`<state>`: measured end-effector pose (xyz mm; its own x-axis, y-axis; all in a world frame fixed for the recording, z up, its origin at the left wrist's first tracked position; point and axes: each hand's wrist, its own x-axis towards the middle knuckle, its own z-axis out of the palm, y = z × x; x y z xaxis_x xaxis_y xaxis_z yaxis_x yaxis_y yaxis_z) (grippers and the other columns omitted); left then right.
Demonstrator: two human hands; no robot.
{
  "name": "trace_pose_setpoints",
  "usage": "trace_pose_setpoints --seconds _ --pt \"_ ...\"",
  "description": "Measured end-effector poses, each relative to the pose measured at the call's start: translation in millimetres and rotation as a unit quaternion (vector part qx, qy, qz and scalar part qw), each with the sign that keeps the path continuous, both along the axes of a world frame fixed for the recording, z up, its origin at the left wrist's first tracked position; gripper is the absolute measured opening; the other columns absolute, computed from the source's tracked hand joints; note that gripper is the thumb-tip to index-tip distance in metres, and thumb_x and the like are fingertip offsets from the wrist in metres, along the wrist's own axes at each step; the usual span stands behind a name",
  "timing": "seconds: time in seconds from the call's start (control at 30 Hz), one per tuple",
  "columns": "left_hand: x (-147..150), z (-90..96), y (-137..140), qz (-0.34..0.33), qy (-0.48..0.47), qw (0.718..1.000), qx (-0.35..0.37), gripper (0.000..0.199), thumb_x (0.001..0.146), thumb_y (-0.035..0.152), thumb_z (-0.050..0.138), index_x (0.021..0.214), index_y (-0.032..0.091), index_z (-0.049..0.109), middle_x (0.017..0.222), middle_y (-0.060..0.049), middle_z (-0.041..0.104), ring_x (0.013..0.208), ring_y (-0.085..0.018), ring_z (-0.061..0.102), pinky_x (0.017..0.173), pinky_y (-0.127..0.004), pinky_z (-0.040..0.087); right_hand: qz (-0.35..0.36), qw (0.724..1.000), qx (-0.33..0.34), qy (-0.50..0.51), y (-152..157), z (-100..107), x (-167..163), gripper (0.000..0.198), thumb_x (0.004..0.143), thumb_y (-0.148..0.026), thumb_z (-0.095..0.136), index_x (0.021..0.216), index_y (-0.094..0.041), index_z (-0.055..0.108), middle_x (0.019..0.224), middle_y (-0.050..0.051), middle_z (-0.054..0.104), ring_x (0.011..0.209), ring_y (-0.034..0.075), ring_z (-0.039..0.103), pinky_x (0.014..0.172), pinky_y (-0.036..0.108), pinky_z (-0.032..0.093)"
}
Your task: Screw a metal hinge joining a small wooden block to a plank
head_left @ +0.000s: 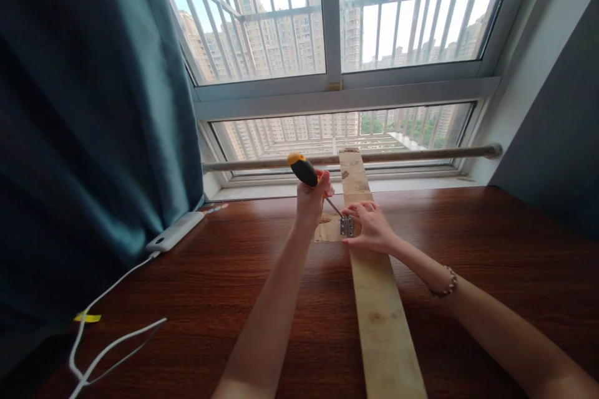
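Dark wooden tabletop (491, 243) below a barred window is carrying a long plank (379, 305). Left hand (309, 199) is closing its grip around a yellow-black screwdriver (306, 171), tip angling onto a metal hinge (347, 225); right hand (372, 227), fingers spread flat, is pressing beside it. No legible writing.

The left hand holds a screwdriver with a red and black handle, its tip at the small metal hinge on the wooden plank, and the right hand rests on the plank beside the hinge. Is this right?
Not quite. In the head view the screwdriver in the left hand has a yellow and black handle, not red and black. The rest holds: its tip is at the small metal hinge on the wooden plank, and the right hand rests on the plank beside the hinge.
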<state>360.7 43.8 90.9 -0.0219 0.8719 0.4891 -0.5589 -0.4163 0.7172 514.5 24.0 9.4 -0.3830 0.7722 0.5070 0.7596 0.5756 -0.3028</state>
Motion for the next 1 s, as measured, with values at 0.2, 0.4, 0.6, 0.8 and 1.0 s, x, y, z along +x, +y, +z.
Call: trace_pose_setpoints --seconds 0.2,0.4,0.6,0.8,1.0 --pt "-0.6 -4.4 0.2 0.016 0.046 0.999 0.007 0.029 0.063 0.036 0.072 0.072 0.018 0.051 0.045 0.008 0.040 0.039 -0.004 0.039 0.044 -0.020 0.032 0.005 1.000 -0.001 0.000 -0.5 1.3 0.0 0.067 0.055 -0.053 0.070 0.112 -0.023 0.051 0.109 0.005 0.058 0.103 0.026 0.045 0.093 0.040 0.026" --pt "0.2 -4.6 -0.3 0.017 0.027 0.999 0.022 0.028 0.065 0.035 0.071 0.074 0.018 0.051 0.046 0.008 0.041 0.040 -0.004 0.039 0.044 -0.019 0.033 0.003 1.000 0.004 -0.002 -0.8 1.0 -0.3 0.068 0.055 -0.052 0.070 0.113 -0.023 0.051 0.109 0.004 0.058 0.103 0.025 0.046 0.093 0.039 0.026" --pt "0.4 -3.5 -1.7 0.028 0.025 0.999 0.040 0.028 0.067 0.036 0.070 0.074 0.018 0.050 0.046 0.009 0.042 0.041 -0.004 0.039 0.045 -0.019 0.034 0.005 1.000 0.020 0.009 0.2 -1.5 -0.4 0.068 0.053 -0.051 0.072 0.110 -0.022 0.051 0.104 0.004 0.060 0.100 0.025 0.047 0.092 0.039 0.028" --pt "3.6 -8.8 0.8 0.037 0.063 0.997 0.035 0.027 0.067 0.035 0.069 0.073 0.017 0.050 0.046 0.008 0.042 0.041 -0.004 0.039 0.045 -0.019 0.033 0.008 1.000 0.022 0.003 -0.9 0.2 -0.1 0.066 0.055 -0.051 0.070 0.112 -0.024 0.051 0.106 0.003 0.059 0.100 0.025 0.047 0.093 0.039 0.027" --pt "3.9 -12.9 5.3 0.019 0.099 0.995 0.017 0.028 0.067 0.037 0.068 0.074 0.017 0.050 0.044 0.009 0.040 0.039 -0.004 0.038 0.043 -0.019 0.031 0.004 1.000 0.023 0.004 -0.4 -0.1 -0.9 0.066 0.054 -0.052 0.070 0.110 -0.024 0.052 0.105 0.003 0.059 0.100 0.025 0.047 0.092 0.039 0.027"
